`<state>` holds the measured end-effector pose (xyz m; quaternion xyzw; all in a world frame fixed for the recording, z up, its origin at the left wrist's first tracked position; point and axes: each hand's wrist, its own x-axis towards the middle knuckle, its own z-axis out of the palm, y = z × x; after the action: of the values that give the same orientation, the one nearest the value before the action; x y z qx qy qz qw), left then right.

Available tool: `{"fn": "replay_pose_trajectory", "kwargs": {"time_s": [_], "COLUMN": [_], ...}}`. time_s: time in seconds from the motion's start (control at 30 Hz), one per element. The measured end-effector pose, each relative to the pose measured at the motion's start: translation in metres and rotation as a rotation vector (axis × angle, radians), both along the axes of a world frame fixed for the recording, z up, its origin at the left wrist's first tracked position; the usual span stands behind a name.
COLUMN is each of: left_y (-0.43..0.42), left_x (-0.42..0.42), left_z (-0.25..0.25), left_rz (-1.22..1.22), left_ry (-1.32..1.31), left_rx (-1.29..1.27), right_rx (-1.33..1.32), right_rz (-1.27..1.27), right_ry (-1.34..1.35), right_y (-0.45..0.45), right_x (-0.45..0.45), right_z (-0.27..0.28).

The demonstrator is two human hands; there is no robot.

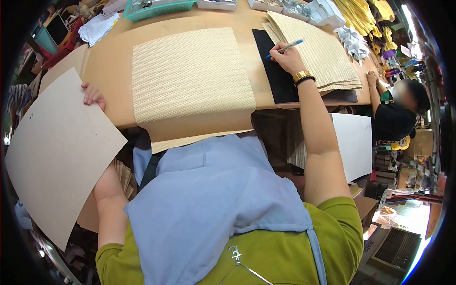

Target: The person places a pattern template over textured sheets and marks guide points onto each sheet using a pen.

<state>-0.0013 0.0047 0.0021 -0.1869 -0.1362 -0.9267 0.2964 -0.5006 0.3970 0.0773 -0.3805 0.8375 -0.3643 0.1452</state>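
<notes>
My left hand (pixel 94 96) grips the upper right edge of a large pale card sheet (pixel 61 152) at the left, fingers curled over it. A blue-tipped pen (pixel 290 46) is held in my right hand (pixel 288 59), above a black sheet (pixel 280 84) on the table. Just right of that hand lies a stack of cream textured sheets (pixel 317 52), partly over the black sheet. Between my hands a single cream textured sheet (pixel 190 76) lies on the table, its near end bending down over the edge towards my apron (pixel 209 190).
A green basket (pixel 156 10) and white boxes (pixel 313 10) of small parts stand along the back. Yellow gloves (pixel 356 16) and silvery pointed pieces (pixel 352 42) lie at the far right. Another person (pixel 396 111) sits at the table's right end. A white sheet (pixel 352 145) is below my right arm.
</notes>
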Motion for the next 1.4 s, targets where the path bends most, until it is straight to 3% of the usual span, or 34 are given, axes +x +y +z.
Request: {"fn": "replay_pose_trajectory", "kwargs": {"time_s": [0.17, 0.27, 0.37, 0.43, 0.47, 0.53, 0.63, 0.83, 1.0, 1.1, 1.17, 1.23, 1.33, 1.4], "left_y": [-0.005, -0.007, -0.003, 0.002, 0.003, 0.008, 0.014, 0.034, 0.035, 0.033, 0.035, 0.037, 0.039, 0.038], "left_x": [0.002, 0.004, 0.003, 0.003, 0.004, 0.004, 0.005, -0.003, -0.002, -0.003, -0.003, -0.003, -0.004, -0.008], "left_z": [-0.004, -0.004, -0.002, -0.001, 0.002, 0.005, 0.010, 0.024, 0.023, 0.022, 0.023, 0.025, 0.031, 0.030], "left_rz": [0.010, 0.017, 0.027, 0.048, 0.057, 0.042, 0.044, 0.071, 0.102, 0.090, 0.101, 0.114, 0.099, 0.064], "left_ry": [0.002, -0.016, -0.004, -0.027, -0.042, -0.036, -0.036, -0.034, -0.069, -0.057, -0.064, -0.073, -0.108, -0.124], "left_rx": [0.010, -0.006, -0.034, -0.012, -0.009, -0.019, -0.005, 0.023, 0.072, 0.076, 0.052, 0.045, 0.073, 0.086], "right_rx": [-0.049, 0.034, -0.468, -0.500, -0.634, -0.046, 0.161, 0.181, 0.090, 0.130, 0.190, 0.270, 0.244, 0.214], "right_rz": [0.004, 0.004, -0.146, -0.070, 0.033, 0.041, 0.057, 0.287, 0.842, 0.693, 0.300, 0.133, 0.178, 0.335], "right_ry": [0.053, -0.047, -0.260, -0.113, -0.023, 0.227, 0.257, 0.436, 0.525, 0.693, 0.571, 0.282, 0.438, 0.450], "right_y": [-0.002, 0.001, -0.006, -0.012, -0.021, -0.024, -0.047, -0.078, -0.119, -0.133, -0.129, -0.119, -0.112, -0.113], "right_x": [0.002, 0.000, 0.042, 0.090, 0.103, 0.182, 0.234, 0.213, 0.138, 0.140, 0.178, 0.214, 0.220, 0.205], "right_z": [-0.002, 0.000, 0.012, 0.010, -0.017, 0.017, 0.005, -0.007, 0.003, 0.010, 0.010, 0.010, -0.005, -0.006]}}
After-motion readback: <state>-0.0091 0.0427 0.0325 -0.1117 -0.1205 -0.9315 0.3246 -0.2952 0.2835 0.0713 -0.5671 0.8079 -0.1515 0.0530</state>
